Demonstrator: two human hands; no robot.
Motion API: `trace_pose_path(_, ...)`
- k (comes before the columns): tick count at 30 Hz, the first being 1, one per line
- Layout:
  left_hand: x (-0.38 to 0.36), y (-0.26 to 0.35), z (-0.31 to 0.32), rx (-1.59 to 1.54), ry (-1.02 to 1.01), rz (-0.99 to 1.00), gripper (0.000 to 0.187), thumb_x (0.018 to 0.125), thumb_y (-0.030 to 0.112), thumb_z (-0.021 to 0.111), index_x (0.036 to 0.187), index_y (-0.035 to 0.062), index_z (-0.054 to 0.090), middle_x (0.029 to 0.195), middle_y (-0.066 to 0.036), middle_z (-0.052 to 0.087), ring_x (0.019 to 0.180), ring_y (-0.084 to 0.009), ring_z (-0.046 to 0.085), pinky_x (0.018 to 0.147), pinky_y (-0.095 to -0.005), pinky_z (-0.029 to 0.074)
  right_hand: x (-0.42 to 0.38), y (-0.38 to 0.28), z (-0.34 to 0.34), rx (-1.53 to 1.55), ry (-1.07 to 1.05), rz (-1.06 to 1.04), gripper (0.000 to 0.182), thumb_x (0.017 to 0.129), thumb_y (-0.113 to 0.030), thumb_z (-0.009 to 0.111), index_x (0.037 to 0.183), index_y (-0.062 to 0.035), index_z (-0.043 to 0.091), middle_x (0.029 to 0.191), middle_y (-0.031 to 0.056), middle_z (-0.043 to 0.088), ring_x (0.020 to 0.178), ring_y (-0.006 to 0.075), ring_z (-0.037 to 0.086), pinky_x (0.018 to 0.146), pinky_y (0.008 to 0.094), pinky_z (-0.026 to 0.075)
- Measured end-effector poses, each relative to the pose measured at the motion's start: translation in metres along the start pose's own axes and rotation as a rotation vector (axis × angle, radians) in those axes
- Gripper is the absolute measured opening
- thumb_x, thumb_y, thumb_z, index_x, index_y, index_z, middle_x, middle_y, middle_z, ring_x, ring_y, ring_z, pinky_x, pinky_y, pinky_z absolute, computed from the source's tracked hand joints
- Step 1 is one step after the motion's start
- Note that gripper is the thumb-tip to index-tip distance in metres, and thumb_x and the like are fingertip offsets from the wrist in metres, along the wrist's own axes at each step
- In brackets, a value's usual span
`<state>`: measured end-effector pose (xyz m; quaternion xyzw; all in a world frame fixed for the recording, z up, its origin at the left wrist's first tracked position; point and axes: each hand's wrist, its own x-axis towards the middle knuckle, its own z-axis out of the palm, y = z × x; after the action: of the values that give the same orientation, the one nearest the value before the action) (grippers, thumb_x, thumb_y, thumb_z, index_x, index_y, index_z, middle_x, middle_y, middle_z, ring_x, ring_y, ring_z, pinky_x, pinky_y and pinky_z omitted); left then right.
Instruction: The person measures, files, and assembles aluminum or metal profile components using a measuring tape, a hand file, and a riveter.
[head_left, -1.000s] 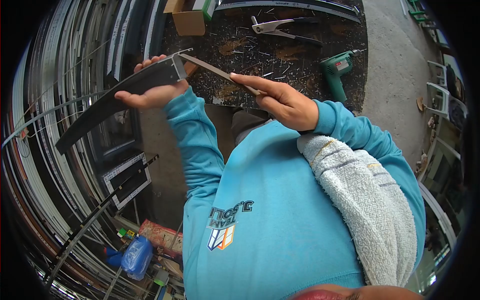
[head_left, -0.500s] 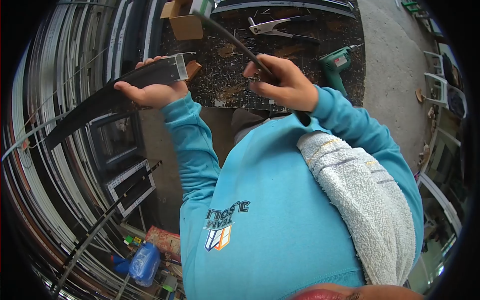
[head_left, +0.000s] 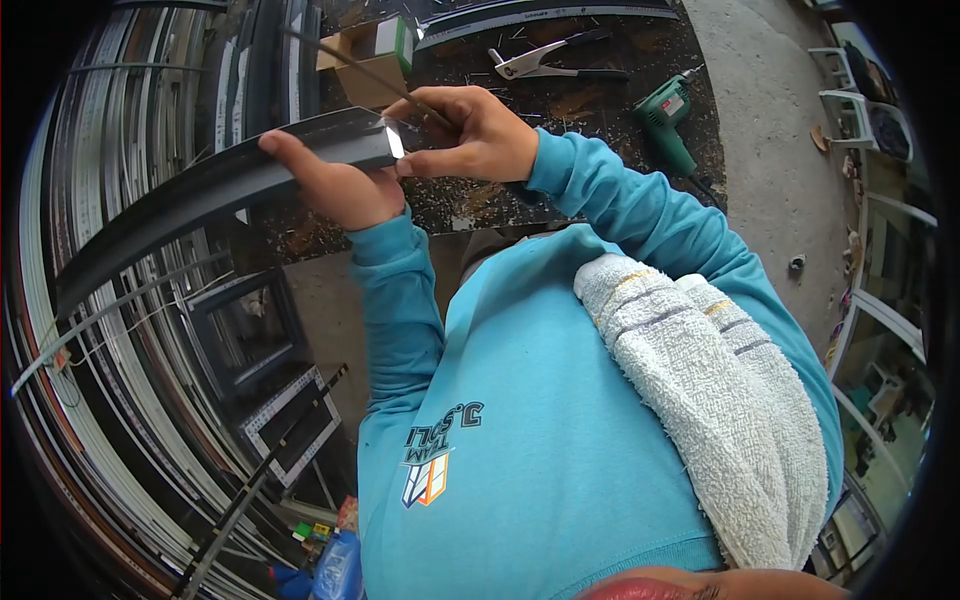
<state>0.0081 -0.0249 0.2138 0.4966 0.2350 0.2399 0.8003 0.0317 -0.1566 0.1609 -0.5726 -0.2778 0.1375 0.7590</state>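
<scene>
My left hand is wrapped round a long dark metal profile near its end, thumb over the upper face. The profile runs off to the far left, and its cut end shines bright. Closed on a thin dark rod, my right hand has its thumb and fingertips at that cut end. The rod slants up and left, passing above the profile; its lower part is hidden in the palm.
On the dark, chip-strewn workbench lie a hand riveter, a green drill and an open cardboard box. Racks of long profiles fill the left side. A towel hangs over my shoulder.
My right hand has moved left with the rod, and its fingers have reached the profile's end. The profile has turned in my left hand, whose thumb now lies over it.
</scene>
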Motion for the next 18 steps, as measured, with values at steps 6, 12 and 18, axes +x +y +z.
trace_pose_path(6,0.043,0.003,-0.026,-0.206,-0.246,0.148,0.075,0.088,0.062,0.058,0.126,-0.0008,0.04,0.102,-0.015,0.06,0.097,-0.025,0.063,0.086,-0.0378,0.055,0.018,-0.016,0.032,0.089,0.067,0.194,0.038,0.085,-0.026,0.074,0.112,-0.002,0.064,0.078,-0.0002,0.065,0.055,0.0016,0.051,0.047,0.0177,0.038)
trace_pose_path(12,0.101,0.002,-0.042,-0.233,-0.281,0.032,0.073,0.09,0.066,0.049,0.126,0.0032,0.039,0.096,-0.014,0.06,0.085,-0.025,0.064,0.076,-0.0391,0.058,0.014,-0.017,0.055,-0.389,0.281,0.012,0.031,0.096,-0.023,0.053,0.119,-0.0019,0.053,0.077,0.012,0.064,0.066,0.0259,0.064,0.061,0.0353,0.049)
trace_pose_path(18,0.117,-0.012,-0.042,-0.218,-0.342,-0.064,0.067,0.094,0.067,0.039,0.119,0.005,0.041,0.094,-0.015,0.059,0.076,-0.0277,0.066,0.066,-0.0397,0.059,0.012,-0.004,0.076,-0.679,0.258,-0.285,0.039,0.099,-0.014,0.045,0.137,-0.007,0.036,0.084,0.015,0.06,0.058,0.0245,0.06,0.058,0.0373,0.05)
